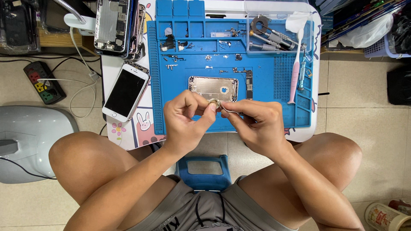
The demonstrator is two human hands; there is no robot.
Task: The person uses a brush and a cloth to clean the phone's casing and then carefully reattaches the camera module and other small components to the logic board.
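Between both hands' grip sits a small metal part (pixel 213 102).

Tiny silvery metal part (pixel 213 102) w/ thin bent tweezers (pixel 229 110), touching, above blue mat's near edge

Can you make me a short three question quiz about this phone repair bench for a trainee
1. True or false: the opened phone housing lies on the blue work mat.
2. What lies to the left of the mat, screen up?
A. a white smartphone
B. a laptop
C. a soldering iron
3. Fill in: the left hand and the right hand meet over the mat's near edge around a small ____ part.

Key
1. True.
2. A, the white smartphone.
3. Metal; the right hand also grips what look like thin tweezers against it.
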